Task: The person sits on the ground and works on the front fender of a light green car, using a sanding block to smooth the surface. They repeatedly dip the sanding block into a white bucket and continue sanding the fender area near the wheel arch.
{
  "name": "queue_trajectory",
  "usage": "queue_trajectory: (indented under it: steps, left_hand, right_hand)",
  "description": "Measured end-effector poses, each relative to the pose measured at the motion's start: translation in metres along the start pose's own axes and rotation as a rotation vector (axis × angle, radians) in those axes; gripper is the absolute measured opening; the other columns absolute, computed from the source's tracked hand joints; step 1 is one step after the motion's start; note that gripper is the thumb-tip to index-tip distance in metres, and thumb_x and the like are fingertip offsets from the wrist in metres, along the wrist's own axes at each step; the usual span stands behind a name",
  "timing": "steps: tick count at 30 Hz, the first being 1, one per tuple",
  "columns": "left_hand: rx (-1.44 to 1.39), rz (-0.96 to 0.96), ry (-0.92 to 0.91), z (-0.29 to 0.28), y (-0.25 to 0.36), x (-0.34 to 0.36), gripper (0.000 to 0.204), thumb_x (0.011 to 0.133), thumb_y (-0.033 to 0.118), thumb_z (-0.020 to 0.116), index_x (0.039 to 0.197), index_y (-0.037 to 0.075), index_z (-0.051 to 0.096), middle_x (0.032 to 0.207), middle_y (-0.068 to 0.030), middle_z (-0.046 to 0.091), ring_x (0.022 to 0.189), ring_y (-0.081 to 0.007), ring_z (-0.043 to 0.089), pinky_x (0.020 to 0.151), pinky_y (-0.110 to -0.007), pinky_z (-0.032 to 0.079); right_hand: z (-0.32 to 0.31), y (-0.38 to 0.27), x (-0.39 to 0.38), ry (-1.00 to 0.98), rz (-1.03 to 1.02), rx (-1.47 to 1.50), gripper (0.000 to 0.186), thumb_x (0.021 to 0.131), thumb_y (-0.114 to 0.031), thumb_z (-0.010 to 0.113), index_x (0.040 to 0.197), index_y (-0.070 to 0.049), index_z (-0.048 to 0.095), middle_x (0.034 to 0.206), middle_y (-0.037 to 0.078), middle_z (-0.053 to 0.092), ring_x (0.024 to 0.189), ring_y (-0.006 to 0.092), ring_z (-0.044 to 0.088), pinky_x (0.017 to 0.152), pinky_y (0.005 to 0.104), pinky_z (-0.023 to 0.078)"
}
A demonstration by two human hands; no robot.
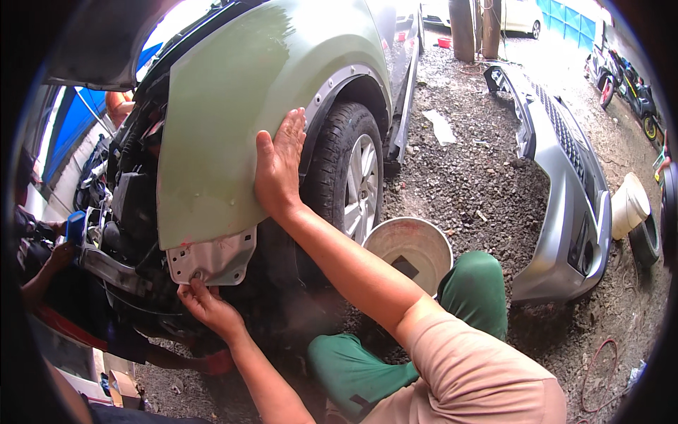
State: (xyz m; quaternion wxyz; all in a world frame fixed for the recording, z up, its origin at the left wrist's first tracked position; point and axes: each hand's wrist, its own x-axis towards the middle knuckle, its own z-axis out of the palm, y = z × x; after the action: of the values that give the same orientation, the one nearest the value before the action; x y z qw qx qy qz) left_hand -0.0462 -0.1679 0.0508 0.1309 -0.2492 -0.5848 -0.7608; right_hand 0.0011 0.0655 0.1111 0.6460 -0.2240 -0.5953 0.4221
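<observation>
A pale green car fender panel (pixel 226 120) hangs at the front corner of a car with its bumper off. My right hand (pixel 280 162) lies flat on the panel's rear edge, beside the wheel arch and the front tyre (pixel 349 177). My left hand (pixel 205 302) reaches up under the panel, its fingers pinched at the lower edge of the grey metal bracket (pixel 215 260) at the panel's bottom. I cannot tell whether a small fastener is between those fingers. My green trousers (pixel 367 360) show that I am crouched beside the wheel.
A white bucket (pixel 409 247) stands on the gravel by the tyre. A detached silver bumper (pixel 565 177) lies to the right, with a tipped white container (pixel 628 205) beyond it. Another person's hands (pixel 60 247) work at the exposed engine bay on the left. Motorbikes (pixel 628 85) stand far right.
</observation>
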Motion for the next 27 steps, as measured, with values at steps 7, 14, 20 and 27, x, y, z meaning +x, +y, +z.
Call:
queue_trajectory:
  steps: [7, 14, 20, 27]
  left_hand:
    - [-0.025, 0.024, -0.013, 0.001, -0.004, 0.001, 0.023, 0.106, 0.023, 0.048, 0.119, 0.004, 0.047, 0.118, -0.0082, 0.053, 0.110, -0.0172, 0.054, 0.093, -0.036, 0.048]
    - [-0.036, -0.006, -0.015, -0.001, 0.002, 0.001, 0.023, 0.106, 0.024, 0.049, 0.119, 0.005, 0.045, 0.119, -0.0077, 0.052, 0.112, -0.0177, 0.052, 0.095, -0.037, 0.046]
    - [-0.067, -0.010, -0.074, 0.003, -0.001, 0.002, 0.022, 0.106, 0.026, 0.049, 0.115, 0.006, 0.044, 0.119, -0.0080, 0.051, 0.112, -0.0179, 0.052, 0.097, -0.038, 0.045]
    - [-0.071, -0.022, -0.020, 0.008, 0.006, -0.001, 0.021, 0.106, 0.025, 0.050, 0.114, 0.006, 0.046, 0.115, -0.0060, 0.053, 0.108, -0.0159, 0.053, 0.091, -0.035, 0.047]
  right_hand:
    - [-0.005, 0.015, 0.065, 0.074, 0.073, 0.027, 0.090, 0.102, -0.062, 0.021, 0.153, 0.010, 0.005, 0.163, 0.028, 0.001, 0.153, 0.0341, -0.005, 0.122, 0.0431, -0.006]
    - [-0.023, 0.036, 0.168, 0.135, 0.222, 0.022, 0.085, 0.103, -0.056, 0.021, 0.152, 0.012, 0.008, 0.162, 0.029, 0.002, 0.153, 0.0355, -0.002, 0.123, 0.0444, -0.001]
    - [-0.026, 0.045, 0.168, 0.150, 0.178, -0.015, 0.084, 0.103, -0.055, 0.022, 0.152, 0.012, 0.010, 0.161, 0.030, 0.004, 0.153, 0.0353, 0.000, 0.124, 0.0428, 0.001]
    - [-0.006, 0.022, 0.056, 0.054, -0.014, -0.043, 0.087, 0.103, -0.056, 0.026, 0.151, 0.014, 0.009, 0.161, 0.032, 0.005, 0.152, 0.0367, 0.000, 0.123, 0.0410, -0.001]
